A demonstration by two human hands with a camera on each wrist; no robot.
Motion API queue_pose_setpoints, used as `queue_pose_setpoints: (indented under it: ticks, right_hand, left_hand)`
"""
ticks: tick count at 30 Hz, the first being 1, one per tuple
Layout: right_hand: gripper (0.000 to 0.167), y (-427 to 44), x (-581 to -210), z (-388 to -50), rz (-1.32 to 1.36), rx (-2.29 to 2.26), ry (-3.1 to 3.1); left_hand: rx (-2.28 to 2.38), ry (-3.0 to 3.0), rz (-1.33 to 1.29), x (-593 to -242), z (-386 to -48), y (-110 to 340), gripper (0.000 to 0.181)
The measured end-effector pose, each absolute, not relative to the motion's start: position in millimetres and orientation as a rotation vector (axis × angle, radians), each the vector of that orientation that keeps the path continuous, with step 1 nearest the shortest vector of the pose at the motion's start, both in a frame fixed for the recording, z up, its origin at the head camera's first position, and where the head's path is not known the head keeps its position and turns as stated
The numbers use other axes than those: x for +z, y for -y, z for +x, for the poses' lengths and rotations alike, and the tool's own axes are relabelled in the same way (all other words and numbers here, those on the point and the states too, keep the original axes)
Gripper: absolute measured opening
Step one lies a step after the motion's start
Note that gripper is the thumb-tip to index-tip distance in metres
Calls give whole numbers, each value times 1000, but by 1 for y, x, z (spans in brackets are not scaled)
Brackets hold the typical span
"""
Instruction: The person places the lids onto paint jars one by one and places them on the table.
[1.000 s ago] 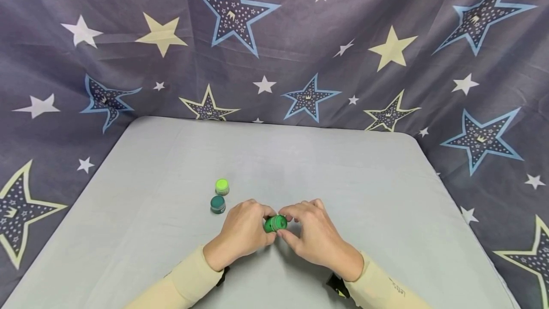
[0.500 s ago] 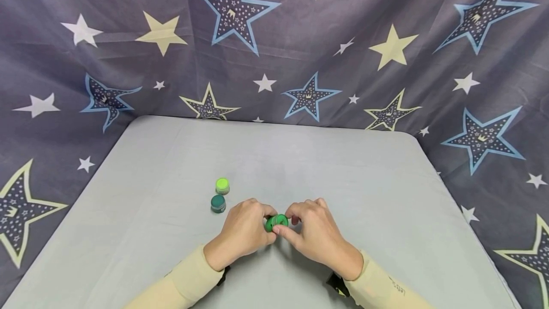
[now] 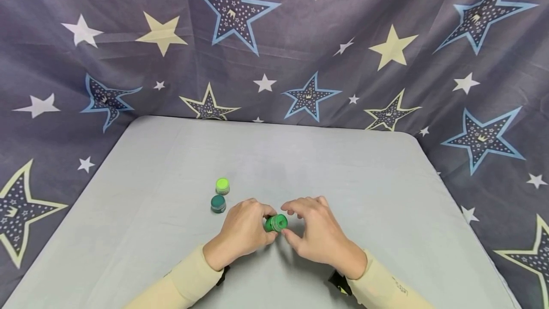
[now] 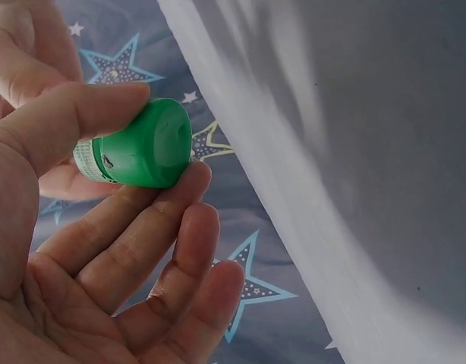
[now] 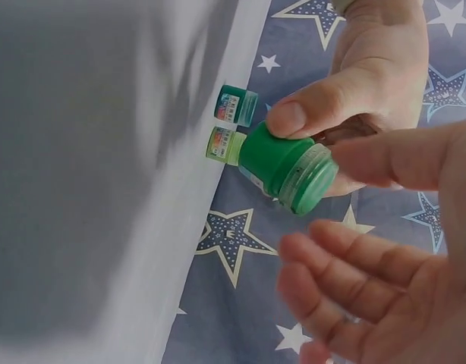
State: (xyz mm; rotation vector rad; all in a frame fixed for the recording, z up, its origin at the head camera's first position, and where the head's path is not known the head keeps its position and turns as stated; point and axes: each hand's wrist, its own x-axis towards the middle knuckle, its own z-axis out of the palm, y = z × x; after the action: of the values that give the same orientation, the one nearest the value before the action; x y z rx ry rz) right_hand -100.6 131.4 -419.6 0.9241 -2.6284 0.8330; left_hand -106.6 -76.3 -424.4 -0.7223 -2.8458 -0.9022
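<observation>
My left hand (image 3: pixel 244 228) pinches a small green paint jar (image 3: pixel 276 223) between thumb and fingers. The jar lies tilted on its side, its clear-rimmed lid (image 5: pixel 309 182) toward my right hand (image 3: pixel 315 230). In the left wrist view the smooth green base of the jar faces the camera. My right hand is spread around the lid end: its thumb tip is very close to the lid, and whether they touch I cannot tell. Its other fingers stand apart from the jar in the right wrist view.
Two more small jars stand left of my hands on the grey-white table (image 3: pixel 364 185): a light green jar (image 3: pixel 222 186) and, nearer, a dark teal jar (image 3: pixel 218 203). A star-patterned cloth (image 3: pixel 274 46) hangs behind the table and at its sides.
The right hand's fingers and thumb were at the lid and have since spread away from it, the hand drawing slightly right. The left hand keeps holding the green paint jar in nearly the same place.
</observation>
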Motion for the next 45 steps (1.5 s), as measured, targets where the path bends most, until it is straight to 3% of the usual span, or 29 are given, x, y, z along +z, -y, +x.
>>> queue_pose_setpoints:
  ticks: [10, 26, 45]
  right_hand:
    - [39, -130, -419, -101, 1019, 907, 2614]
    - [21, -127, -420, -101, 927, 827, 2602]
    - [33, -128, -424, -104, 867, 754, 2567]
  left_hand:
    - [-914, 2844, -722, -422, -107, 78, 25]
    - [-925, 2839, -737, -421, -107, 77, 23]
    - [-902, 2826, -755, -420, -105, 77, 25]
